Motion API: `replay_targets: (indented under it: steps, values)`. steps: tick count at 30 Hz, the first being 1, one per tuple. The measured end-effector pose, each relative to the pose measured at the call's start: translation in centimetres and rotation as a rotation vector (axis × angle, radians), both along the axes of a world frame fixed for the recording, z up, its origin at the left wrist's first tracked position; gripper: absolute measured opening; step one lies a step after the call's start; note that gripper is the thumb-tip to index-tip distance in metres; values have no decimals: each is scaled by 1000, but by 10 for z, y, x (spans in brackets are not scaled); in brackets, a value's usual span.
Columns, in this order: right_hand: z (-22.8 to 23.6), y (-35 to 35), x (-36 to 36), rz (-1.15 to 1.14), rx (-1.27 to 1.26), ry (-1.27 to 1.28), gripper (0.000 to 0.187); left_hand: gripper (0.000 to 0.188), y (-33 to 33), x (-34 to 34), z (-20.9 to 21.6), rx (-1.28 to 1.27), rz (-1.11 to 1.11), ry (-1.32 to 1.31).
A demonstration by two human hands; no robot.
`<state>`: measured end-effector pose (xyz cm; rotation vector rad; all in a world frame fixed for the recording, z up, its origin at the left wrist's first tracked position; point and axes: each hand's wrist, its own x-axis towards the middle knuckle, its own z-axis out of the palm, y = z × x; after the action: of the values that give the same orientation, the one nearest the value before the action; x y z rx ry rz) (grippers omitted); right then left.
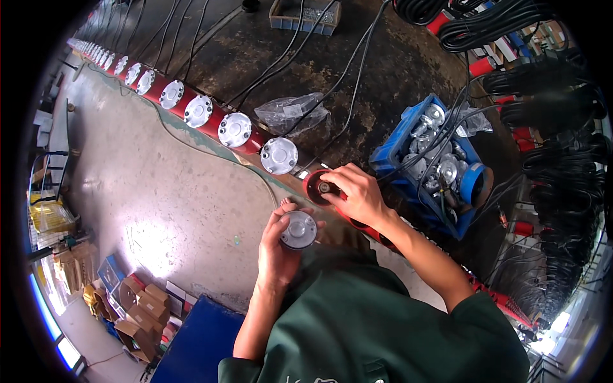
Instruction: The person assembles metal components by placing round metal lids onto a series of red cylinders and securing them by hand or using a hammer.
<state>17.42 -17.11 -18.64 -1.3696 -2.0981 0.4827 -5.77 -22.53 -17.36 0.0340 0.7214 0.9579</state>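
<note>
My left hand [276, 246] is closed round a silver metal end cap [299, 230], whose round face is turned up. Just right of it, my right hand [359, 195] has its fingers bent at the open end of a red cylinder [311, 186]. A dark round core shows inside that cylinder beside my fingertips. What those fingers grip, if anything, is hidden. The nearest neighbour in the row is a cylinder closed by a silver cap [279, 156]. Beyond it more red cylinders with caps [235, 129] run to the far left along the bench edge.
A blue crate [399, 137] of loose silver caps stands on the dark worktop [364, 70]. A clear plastic bag [292, 112] and a small bin [305, 24] lie farther back. Black cables cross the worktop; coiled cables [549, 140] line the right. Cardboard boxes [150, 306] sit lower left.
</note>
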Motion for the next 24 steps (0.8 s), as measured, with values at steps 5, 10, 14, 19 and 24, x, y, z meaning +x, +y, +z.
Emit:
replay_targets:
  steps: [5, 10, 14, 19, 24]
  values:
    - [0, 0, 1, 3, -7, -12, 43, 38, 0, 0, 0, 3, -2, -3]
    - [2, 0, 1, 8, -20, -25, 45, 39, 1, 0, 1, 13, -5, 13]
    - [17, -4, -2, 1, -14, 12, 46, 36, 1, -1, -1, -11, 5, -5]
    - [44, -26, -8, 202, 116, -10, 38, 36, 1, 1, -10, -89, 38, -37]
    - [33, -32, -1, 326, 216, -19, 37, 48, 0, 4, -11, -251, -102, -105]
